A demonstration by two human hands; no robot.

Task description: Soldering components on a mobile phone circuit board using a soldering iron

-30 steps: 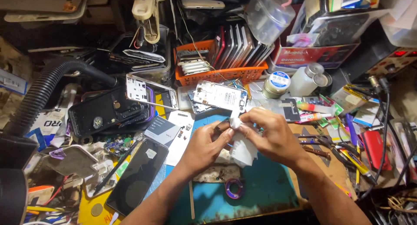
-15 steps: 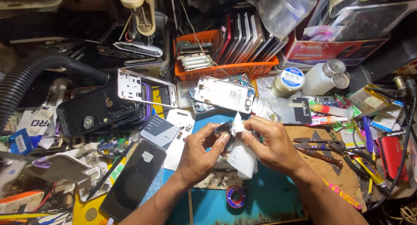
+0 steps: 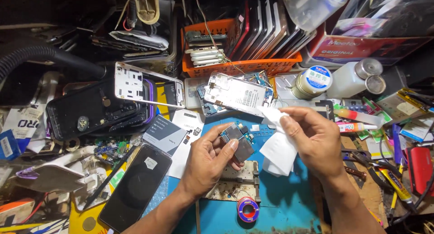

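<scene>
While left hand [image 3: 209,161] grips circuit board [image 3: 239,141], fingers hide its lower edge

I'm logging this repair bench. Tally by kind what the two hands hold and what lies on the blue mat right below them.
Small circuit board, held in the left hand: 1
White wipe, held in the right hand: 1
Metal board-holding jig on the blue mat: 1
Solder wire spool: 1
Total: 4
</scene>
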